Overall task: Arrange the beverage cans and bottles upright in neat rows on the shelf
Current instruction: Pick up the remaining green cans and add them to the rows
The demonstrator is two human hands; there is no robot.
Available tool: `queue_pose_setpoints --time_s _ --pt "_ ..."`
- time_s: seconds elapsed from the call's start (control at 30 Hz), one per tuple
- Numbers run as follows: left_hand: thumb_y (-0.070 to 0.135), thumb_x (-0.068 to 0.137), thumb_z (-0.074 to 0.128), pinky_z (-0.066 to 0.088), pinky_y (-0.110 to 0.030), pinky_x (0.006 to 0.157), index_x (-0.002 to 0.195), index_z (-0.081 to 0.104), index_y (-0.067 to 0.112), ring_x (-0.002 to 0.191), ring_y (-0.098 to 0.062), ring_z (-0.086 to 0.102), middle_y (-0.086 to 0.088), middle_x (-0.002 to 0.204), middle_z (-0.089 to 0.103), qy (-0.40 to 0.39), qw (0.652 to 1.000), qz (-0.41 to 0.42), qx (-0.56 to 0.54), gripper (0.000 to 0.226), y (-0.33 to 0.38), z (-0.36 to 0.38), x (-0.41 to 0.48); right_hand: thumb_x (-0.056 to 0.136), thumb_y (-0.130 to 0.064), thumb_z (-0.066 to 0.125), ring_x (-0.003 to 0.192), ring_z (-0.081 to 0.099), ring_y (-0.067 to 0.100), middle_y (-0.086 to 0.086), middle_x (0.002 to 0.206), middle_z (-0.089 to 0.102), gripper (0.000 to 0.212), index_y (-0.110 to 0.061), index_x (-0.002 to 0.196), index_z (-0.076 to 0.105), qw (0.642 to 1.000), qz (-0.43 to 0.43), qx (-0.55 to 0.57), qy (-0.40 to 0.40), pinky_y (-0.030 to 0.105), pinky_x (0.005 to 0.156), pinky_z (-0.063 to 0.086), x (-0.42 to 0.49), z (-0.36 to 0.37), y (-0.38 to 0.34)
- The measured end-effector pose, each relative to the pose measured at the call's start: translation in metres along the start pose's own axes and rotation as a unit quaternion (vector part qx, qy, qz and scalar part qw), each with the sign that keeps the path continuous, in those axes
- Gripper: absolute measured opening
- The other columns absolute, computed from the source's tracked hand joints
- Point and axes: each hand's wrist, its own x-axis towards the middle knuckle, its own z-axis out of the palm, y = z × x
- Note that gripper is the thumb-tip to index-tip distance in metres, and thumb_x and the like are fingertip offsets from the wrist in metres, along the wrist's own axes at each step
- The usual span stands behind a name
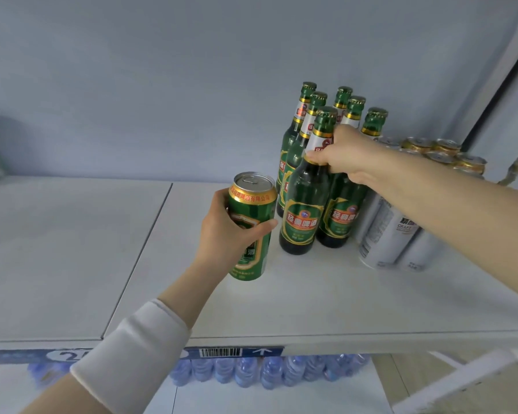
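The left hand (222, 228) is wrapped around a tall green aluminium beer can with a gold rim (251, 225), thumb across its front and fingers behind; the can stands upright on the white shelf board (311, 294), its pull-tab lid sealed. The right hand (344, 156) is closed on the neck of the front dark green glass beer bottle with a green-and-gold label (302, 210), which stands upright just at 3 o'clock of the can, close beside it. At 12 to 1 o'clock behind this bottle stand more capped green glass bottles (311, 115) in rows, upright and packed together. At 3 o'clock of the bottles, partly hidden under the right forearm, stands a group of white cans with grey print (383, 231), and behind them gold-topped cans (443, 150), all unopened. Below the shelf edge, at 6 o'clock, a row of clear blue-tinted plastic water bottles (251, 372) sits on the lower level. A white sleeve (138, 348) covers the left forearm.
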Motion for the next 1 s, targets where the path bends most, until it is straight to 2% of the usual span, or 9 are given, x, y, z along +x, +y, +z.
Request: queue_pose_setpoints --time_s 0.2,0.43,0.6,0.8,0.9,1.0 --pt "0.026 0.062 0.084 0.039 -0.011 0.065 0.115 0.043 0.022 0.085 -0.003 0.053 0.016 0.092 0.053 -0.004 1.0 0.004 -0.007 0.066 -0.004 0.001 0.001 0.084 -0.009 0.063 0.107 0.057 0.029 0.014 0.115 0.061 0.035 -0.007 0.118 0.054 1.0 0.015 0.003 0.01 0.043 0.093 0.047 0.014 0.0 0.004" --pt "0.026 0.062 0.084 0.038 -0.009 0.064 0.109 0.041 0.026 0.08 0.005 0.051 0.021 0.089 0.051 -0.008 1.0 0.01 -0.006 0.064 -0.006 0.001 0.003 0.086 -0.008 0.062 0.109 0.055 0.027 0.012 0.119 0.059 0.039 -0.008 0.123 0.05 0.998 0.031 0.018 0.043 0.036 0.085 0.046 0.023 0.0 0.008" --pt "0.024 0.062 0.084 0.042 -0.018 0.071 0.113 0.043 0.021 0.09 -0.009 0.055 0.011 0.097 0.055 -0.012 1.0 0.01 -0.013 0.066 -0.008 0.004 0.006 0.086 -0.005 0.059 0.105 0.054 0.025 0.013 0.117 0.058 0.037 -0.007 0.121 0.05 0.998 0.029 0.017 0.057 0.033 0.077 0.042 0.028 0.003 0.009" --pt "0.025 0.062 0.084 0.039 -0.009 0.065 0.109 0.041 0.025 0.084 -0.003 0.053 0.016 0.093 0.053 -0.016 1.0 0.013 -0.011 0.064 -0.007 0.006 0.008 0.086 -0.003 0.058 0.098 0.051 0.021 0.011 0.117 0.057 0.04 -0.008 0.123 0.046 0.998 0.02 0.027 0.056 0.032 0.077 0.04 0.03 0.003 0.009" --pt "0.025 0.062 0.084 0.041 -0.011 0.067 0.11 0.042 0.024 0.086 -0.005 0.054 0.015 0.093 0.053 -0.018 1.0 0.014 -0.011 0.064 -0.006 0.006 0.008 0.086 -0.003 0.059 0.1 0.05 0.019 0.01 0.117 0.055 0.045 -0.008 0.126 0.041 0.998 0.006 0.022 0.054 0.031 0.076 0.04 0.029 0.002 0.01" --pt "0.025 0.062 0.084 0.043 -0.023 0.076 0.118 0.044 0.018 0.092 -0.011 0.055 0.009 0.1 0.055 -0.02 1.0 0.014 -0.007 0.069 -0.005 0.006 0.007 0.086 -0.003 0.058 0.098 0.049 0.018 0.012 0.12 0.054 0.046 -0.008 0.127 0.039 0.999 0.0 0.006 0.053 0.028 0.075 0.038 0.027 0.001 0.009"
